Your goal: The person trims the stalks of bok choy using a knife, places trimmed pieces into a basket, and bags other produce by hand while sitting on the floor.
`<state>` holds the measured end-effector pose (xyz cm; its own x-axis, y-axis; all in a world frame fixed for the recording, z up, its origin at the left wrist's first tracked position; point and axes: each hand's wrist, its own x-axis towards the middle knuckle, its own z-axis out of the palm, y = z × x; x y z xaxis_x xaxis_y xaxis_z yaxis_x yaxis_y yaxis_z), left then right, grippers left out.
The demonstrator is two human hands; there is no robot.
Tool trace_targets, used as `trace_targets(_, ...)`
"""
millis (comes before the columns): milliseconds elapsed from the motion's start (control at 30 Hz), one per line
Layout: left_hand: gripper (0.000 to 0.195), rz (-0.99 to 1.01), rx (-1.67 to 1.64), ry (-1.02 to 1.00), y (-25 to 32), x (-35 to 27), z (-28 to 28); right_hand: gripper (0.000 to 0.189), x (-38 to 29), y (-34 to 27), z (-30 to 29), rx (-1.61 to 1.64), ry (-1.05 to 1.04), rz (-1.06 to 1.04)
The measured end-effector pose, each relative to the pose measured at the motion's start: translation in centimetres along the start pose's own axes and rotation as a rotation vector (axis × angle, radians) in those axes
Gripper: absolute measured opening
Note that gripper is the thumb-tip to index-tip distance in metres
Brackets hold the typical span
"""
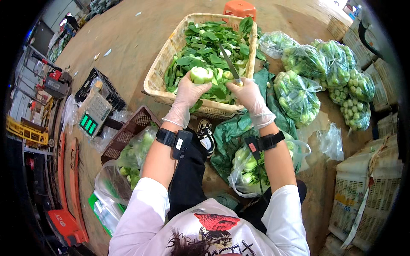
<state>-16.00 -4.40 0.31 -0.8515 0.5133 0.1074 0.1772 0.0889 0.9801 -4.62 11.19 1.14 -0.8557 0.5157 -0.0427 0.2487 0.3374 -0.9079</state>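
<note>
My left hand (189, 90), in a thin clear glove, grips a pale green bok choy head (201, 75) by its base. In my right hand (249, 92), gloved the same way, is a knife (229, 62) whose blade points up and away from me. Both hands are over the near edge of a worn cream plastic crate (155, 75). Loose bok choy leaves (208, 48) fill much of that crate. Below my right forearm, an open clear plastic bag holds more bok choy (248, 168).
Tied bags of bok choy (296, 97) lie to the right, near stacked white crates (358, 182). A digital scale (94, 112) and a brown crate (128, 128) are on the left. An orange stool (240, 9) stands beyond the crate. Red pallet-jack forks (74, 179) lie farther left.
</note>
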Motion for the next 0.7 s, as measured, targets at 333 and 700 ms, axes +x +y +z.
trace_targets(333, 0.054, -0.029, -0.115, -0.102, -0.3, -0.1, 0.5, 0.041, 3.1, -4.2, 0.4, 0.111, -0.423, -0.04)
trace_targets(700, 0.038, -0.153, -0.674, -0.175, -3.1, 1.6, -3.0, 0.073, 6.0, 0.0, 2.6, -0.346, 0.063, -0.031)
